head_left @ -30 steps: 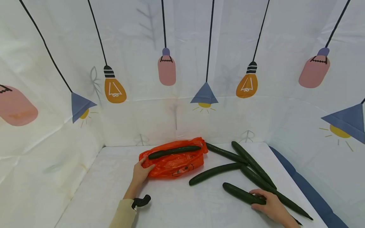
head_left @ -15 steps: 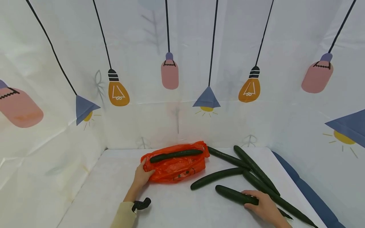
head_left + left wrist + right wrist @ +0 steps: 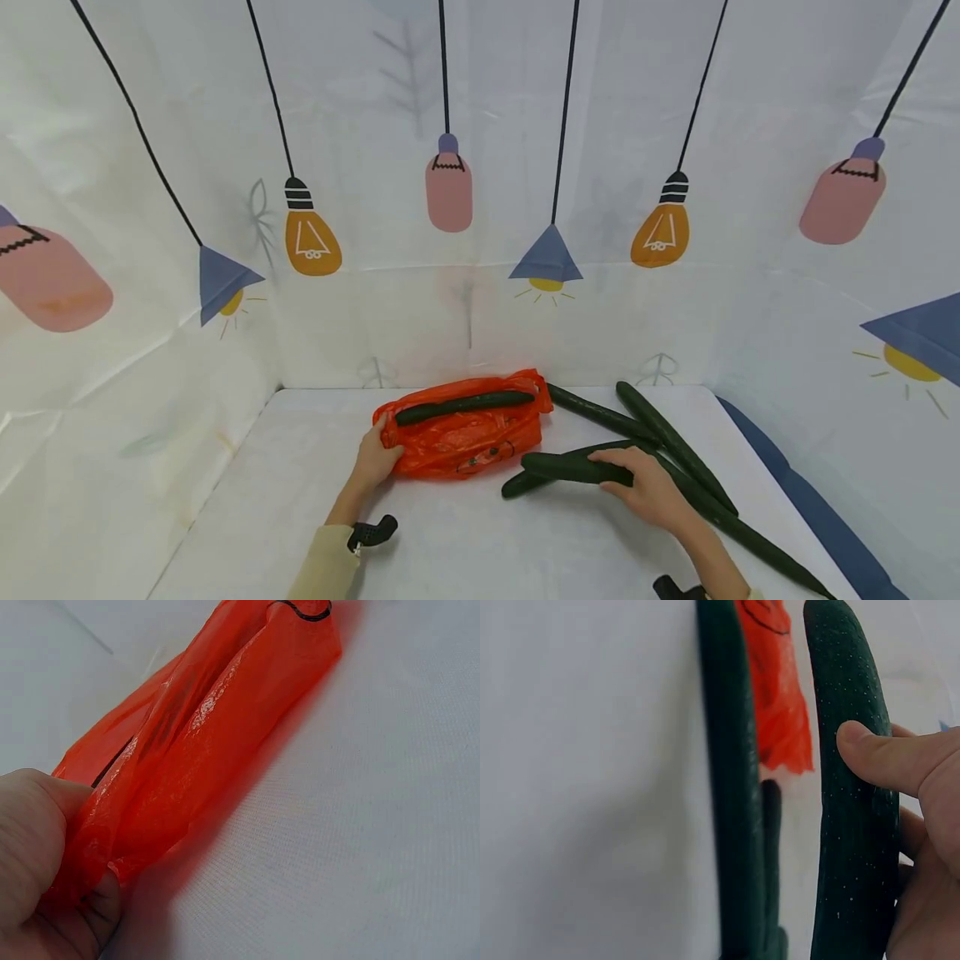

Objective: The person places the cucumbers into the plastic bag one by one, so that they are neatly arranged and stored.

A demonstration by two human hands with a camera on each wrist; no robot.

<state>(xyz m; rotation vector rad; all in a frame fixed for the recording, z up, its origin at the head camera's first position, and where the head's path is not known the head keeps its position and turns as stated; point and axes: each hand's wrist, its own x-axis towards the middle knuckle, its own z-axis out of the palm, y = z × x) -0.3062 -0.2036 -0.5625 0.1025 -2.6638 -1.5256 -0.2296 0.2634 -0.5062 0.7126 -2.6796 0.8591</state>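
Observation:
An orange-red plastic bag (image 3: pixel 465 446) lies on the white table, with a dark green cucumber (image 3: pixel 465 403) at its opening. My left hand (image 3: pixel 377 455) grips the bag's left end; the left wrist view shows thumb and fingers pinching the thin plastic (image 3: pixel 180 772). In my right hand (image 3: pixel 647 486) is another cucumber (image 3: pixel 570 467), raised over the table, its far end pointing toward the bag. The right wrist view shows my thumb (image 3: pixel 877 754) pressed along this cucumber (image 3: pixel 851 825). Below it, partly covered, lies a curved cucumber (image 3: pixel 517 486).
Several cucumbers lie on the right: one (image 3: pixel 600 410) reaches back to the bag, one (image 3: pixel 678 446) slants along the far side, and a long one (image 3: pixel 750 529) runs toward the near right corner. White sheets with printed lamps (image 3: pixel 546 252) surround the table (image 3: pixel 465 542).
My right hand has carried its cucumber up, left and away from me, now over the curved one. The left hand stays on the bag's left end.

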